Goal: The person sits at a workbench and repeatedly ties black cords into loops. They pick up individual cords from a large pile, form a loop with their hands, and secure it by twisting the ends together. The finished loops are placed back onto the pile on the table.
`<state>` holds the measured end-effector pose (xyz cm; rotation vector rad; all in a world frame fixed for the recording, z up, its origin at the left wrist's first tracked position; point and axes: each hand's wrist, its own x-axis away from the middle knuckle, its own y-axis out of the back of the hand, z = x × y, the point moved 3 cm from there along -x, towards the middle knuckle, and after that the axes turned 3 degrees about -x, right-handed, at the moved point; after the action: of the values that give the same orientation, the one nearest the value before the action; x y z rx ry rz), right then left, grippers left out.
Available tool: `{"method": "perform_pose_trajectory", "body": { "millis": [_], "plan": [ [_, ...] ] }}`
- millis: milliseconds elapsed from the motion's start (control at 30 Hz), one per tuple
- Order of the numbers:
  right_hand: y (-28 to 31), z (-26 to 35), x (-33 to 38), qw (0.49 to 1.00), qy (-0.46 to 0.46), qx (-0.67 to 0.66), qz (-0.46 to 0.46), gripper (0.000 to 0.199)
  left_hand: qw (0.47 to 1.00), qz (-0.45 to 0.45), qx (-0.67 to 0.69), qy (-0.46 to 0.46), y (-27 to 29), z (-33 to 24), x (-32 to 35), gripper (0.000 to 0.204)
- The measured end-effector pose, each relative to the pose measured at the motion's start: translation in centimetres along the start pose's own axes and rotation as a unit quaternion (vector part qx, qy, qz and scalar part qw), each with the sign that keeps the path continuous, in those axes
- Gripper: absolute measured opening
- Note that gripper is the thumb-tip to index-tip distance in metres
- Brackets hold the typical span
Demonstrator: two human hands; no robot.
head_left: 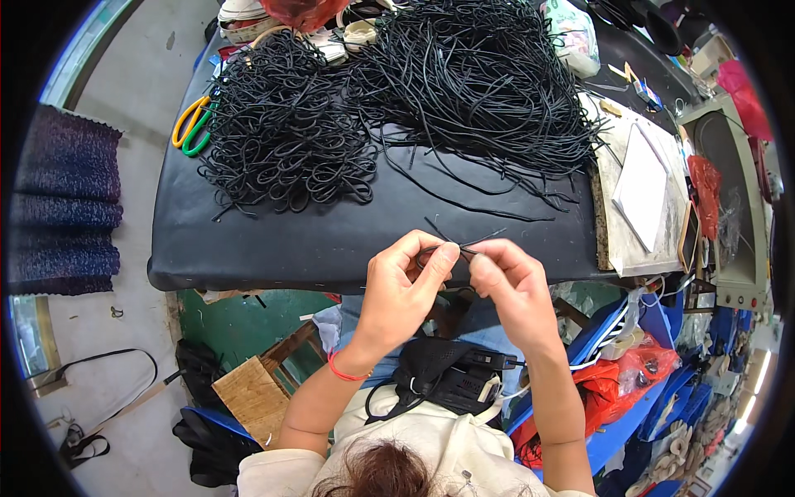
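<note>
Both my hands meet just over the near edge of a black-covered table (273,248). Between my left hand (407,286) and my right hand (515,290) is a thin black cord (431,251), bent into a loop at the left fingers. Its loose ends cross and stick out above my fingertips. Left thumb and forefinger are pinched on the cord; the right fingers pinch it close by. Beyond my hands lie a heap of looped, knotted black cords (286,124) at left and a bigger pile of long straight black cords (480,83) at right.
Scissors with yellow and green handles (196,128) lie left of the looped heap. A pale board with white paper (642,190) sits on the right side. A wooden stool (252,402) stands below left; red plastic bags (613,385) are at lower right.
</note>
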<state>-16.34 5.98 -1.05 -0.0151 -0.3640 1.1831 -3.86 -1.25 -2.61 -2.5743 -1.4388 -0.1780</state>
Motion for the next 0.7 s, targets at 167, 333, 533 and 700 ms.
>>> {"method": "perform_pose_trajectory", "body": {
  "millis": [167, 333, 533, 700],
  "plan": [
    [-0.3, -0.6, -0.8, 0.992, -0.005, -0.111, -0.054, 0.016, 0.987, 0.0, 0.161, 0.011, -1.1, -1.4, 0.0, 0.021],
    [-1.7, -0.9, -0.5, 0.978, 0.038, -0.183, -0.089, 0.015, 0.96, 0.047, 0.277, 0.009, -1.6, 0.0, -0.5, 0.02],
    [-1.2, 1.1, -1.5, 0.995, 0.084, -0.032, -0.035, 0.018, 0.98, 0.111, 0.165, 0.002, -0.8, -1.0, -0.5, 0.016],
    [-1.8, 1.2, -1.7, 0.993, 0.018, -0.113, 0.001, 0.019, 0.983, 0.104, 0.148, 0.008, -1.0, -1.4, -0.1, 0.015]
  ]
}}
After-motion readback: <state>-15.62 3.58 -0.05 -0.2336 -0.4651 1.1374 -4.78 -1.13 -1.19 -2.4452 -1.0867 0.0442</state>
